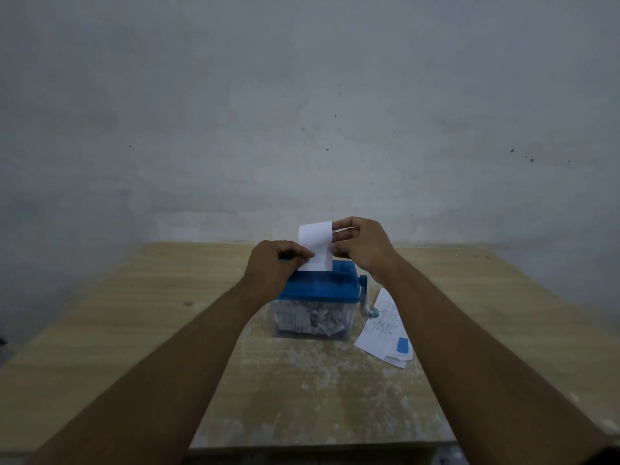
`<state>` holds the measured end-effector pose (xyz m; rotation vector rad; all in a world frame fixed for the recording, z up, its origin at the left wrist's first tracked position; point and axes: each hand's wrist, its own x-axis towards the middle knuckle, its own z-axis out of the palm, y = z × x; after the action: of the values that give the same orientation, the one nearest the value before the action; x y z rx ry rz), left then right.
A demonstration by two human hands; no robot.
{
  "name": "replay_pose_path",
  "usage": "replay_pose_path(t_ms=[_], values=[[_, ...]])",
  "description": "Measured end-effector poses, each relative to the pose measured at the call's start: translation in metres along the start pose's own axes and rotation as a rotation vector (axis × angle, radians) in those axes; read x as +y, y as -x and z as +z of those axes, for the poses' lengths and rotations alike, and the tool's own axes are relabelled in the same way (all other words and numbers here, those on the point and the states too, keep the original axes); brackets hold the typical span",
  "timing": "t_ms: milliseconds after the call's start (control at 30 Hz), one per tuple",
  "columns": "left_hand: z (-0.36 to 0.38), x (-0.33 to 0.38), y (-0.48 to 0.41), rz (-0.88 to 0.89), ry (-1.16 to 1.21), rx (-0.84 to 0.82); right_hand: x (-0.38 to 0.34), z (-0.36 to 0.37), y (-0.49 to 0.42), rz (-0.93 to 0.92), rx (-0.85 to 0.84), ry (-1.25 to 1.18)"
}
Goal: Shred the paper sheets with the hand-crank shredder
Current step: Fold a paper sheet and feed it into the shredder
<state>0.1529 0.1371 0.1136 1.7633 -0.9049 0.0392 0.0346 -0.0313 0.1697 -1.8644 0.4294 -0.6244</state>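
Sheet (pixel 314 248) is standing upright over the shredder (pixel 318 290), bottom edge right at the slot in the blue lid; whether the cutters have actually caught it, we can't tell from this angle. Our left hand (pixel 273 266) pinches the sheet's lower left edge just above the lid, fingers curled onto the paper; our right hand (pixel 364 248) pinches the top right corner, fingertips (pixel 342 227) closed on it. We reckon the two opposite pinches are there to keep the sheet flat and square to the slot, so it feeds straight instead of crumpling.

The crank (pixel 365 298) hangs on the shredder's side, below the right wrist and well under those fingertips; no hand is on it. So our guess is this is the feeding step, and the right hand has to let go and drop to the crank once the edge is seated, with the left guiding.

The clear bin (pixel 280 330) under the lid is stuffed with shreds (pixel 312 318), looks close to full; might jam soon, just our hunch. More printed sheets sit in a pile (pixel 384 327) on the table (pixel 134 313), down and to the right of the right fingers, beside the crank; one has a blue patch on it; so there's plenty left to do.
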Motion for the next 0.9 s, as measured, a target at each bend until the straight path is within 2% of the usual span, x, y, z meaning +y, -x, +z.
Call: replay_pose_path(t_ms=[267, 600, 733, 800, 900], values=[[-0.001, -0.006, -0.005, 0.034, -0.012, 0.02, 0.002, 0.002, -0.002, -0.042, 0.028, -0.015], [0.001, -0.009, -0.002, 0.066, 0.004, -0.094, 0.01, 0.0, 0.001, -0.002, 0.018, -0.005], [0.003, -0.011, 0.002, 0.044, -0.026, -0.099, 0.019, -0.004, 0.006, -0.051, 0.038, 0.13], [0.005, -0.013, 0.005, 0.044, -0.031, -0.088, 0.028, -0.006, 0.01, -0.086, 0.075, 0.183], [0.008, -0.015, 0.009, 0.048, -0.008, -0.054, 0.049, -0.008, 0.024, -0.112, 0.268, 0.277]])
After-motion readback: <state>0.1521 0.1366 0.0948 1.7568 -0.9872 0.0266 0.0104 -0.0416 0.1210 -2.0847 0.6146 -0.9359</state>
